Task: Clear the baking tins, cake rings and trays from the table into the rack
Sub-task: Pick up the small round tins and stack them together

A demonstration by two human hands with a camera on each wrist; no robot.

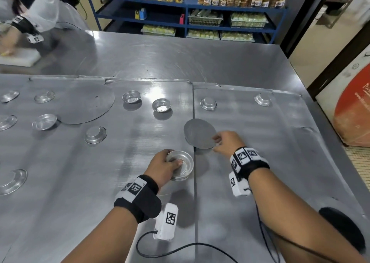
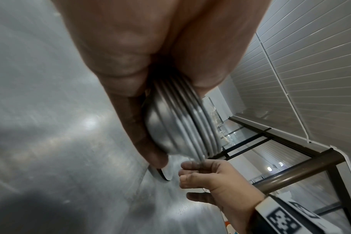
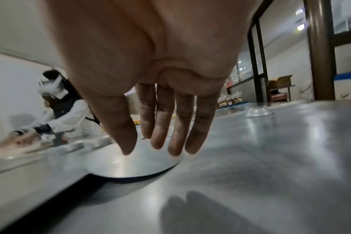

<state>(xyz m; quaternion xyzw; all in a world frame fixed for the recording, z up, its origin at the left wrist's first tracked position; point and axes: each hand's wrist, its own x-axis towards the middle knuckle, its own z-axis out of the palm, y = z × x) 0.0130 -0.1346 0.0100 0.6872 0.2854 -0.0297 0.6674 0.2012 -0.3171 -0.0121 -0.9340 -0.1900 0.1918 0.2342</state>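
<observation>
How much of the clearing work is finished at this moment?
Early stage. Done: several small tins are nested into a stack. In hand: the left hand grips that stack, and the right hand reaches with straight fingers to the small round disc. Left: many loose tins, such as one, and the large disc lie on the table. No rack is visible.

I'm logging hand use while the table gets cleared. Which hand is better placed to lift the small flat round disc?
Right. The right hand is open with its fingertips at the small flat disc's near edge, while the left hand already grips the stack of tins.
</observation>
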